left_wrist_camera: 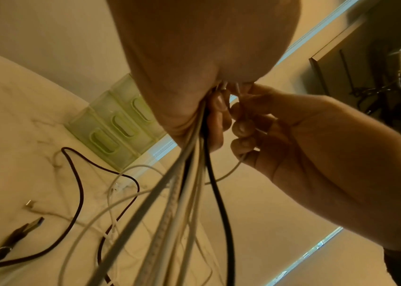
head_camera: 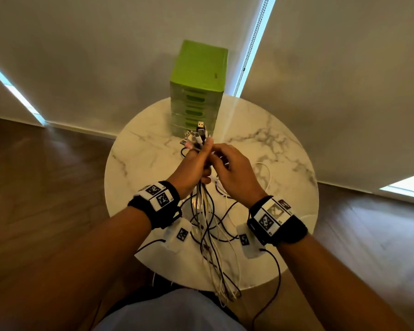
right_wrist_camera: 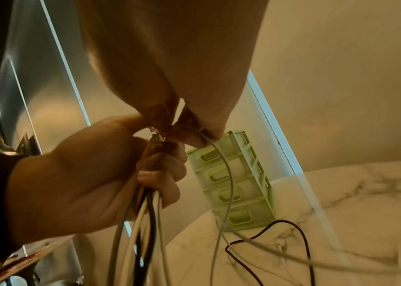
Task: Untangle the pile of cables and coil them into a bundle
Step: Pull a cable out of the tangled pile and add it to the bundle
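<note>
My left hand [head_camera: 197, 161] is held above the round marble table [head_camera: 287, 149] and grips a bundle of white, grey and black cables [head_camera: 204, 206] in its fist. Their USB plugs [head_camera: 197, 133] stick up above the fingers. The cables hang from the fist onto the table and over its near edge. My right hand [head_camera: 221, 158] is right beside the left one, and its thumb and fingers pinch one thin white cable [right_wrist_camera: 227, 174] near its end. In the left wrist view the bundle [left_wrist_camera: 184, 183] leaves my palm, with the right hand [left_wrist_camera: 280, 139] curled next to it.
A green drawer unit [head_camera: 198, 89] stands at the table's far edge. A dark braided cable [left_wrist_camera: 78, 185] and loose USB plugs [left_wrist_camera: 29, 227] lie on the marble, with a white loop [head_camera: 265, 174] to the right. Roller blinds and wooden floor surround the table.
</note>
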Demonstrator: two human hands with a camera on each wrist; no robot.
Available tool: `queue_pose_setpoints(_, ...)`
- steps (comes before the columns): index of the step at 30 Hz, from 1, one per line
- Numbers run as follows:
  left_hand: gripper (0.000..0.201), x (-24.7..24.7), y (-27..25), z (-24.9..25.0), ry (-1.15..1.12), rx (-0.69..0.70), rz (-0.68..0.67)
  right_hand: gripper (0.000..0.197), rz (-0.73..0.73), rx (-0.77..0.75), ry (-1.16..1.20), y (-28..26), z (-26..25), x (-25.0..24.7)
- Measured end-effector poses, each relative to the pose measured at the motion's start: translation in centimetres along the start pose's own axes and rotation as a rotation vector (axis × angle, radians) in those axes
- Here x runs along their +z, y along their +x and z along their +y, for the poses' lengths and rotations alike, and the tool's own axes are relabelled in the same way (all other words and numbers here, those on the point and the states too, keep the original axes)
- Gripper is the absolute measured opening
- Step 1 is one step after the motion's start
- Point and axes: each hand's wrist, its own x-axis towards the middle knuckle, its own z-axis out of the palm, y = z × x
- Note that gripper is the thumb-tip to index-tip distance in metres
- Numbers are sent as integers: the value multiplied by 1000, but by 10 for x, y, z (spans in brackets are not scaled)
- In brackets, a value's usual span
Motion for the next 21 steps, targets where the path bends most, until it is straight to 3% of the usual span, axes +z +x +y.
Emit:
queue_pose_setpoints(3, 44, -3, -4, -2, 26, 13, 57, 13, 10, 128, 116, -9, -7, 0)
queue_pose_setpoints(5, 46, -6, -8, -1, 59, 38, 76, 8, -59, 212, 136, -15, -11, -2)
queue_pose_setpoints(10, 56, -17, -12, 4, 133, 111, 140, 49, -321, 186, -46, -35, 4, -1)
queue_pose_setpoints(13, 53, -26, -12, 14, 99, 179, 261, 55, -368, 214, -26, -49, 30, 1)
queue_pose_setpoints(15, 45, -35, -11, 27, -76, 219, 300, 58, -438, 272, -24, -60, 51, 2)
queue_pose_setpoints(18, 44, -53, -10, 50, -238, 253, 302, 56, -520, 353, -100, -79, 85, -1)
queue_pose_setpoints(21, 46, -66, -11, 59, -173, 266, 241, 43, -435, 426, -82, -79, 97, -9)
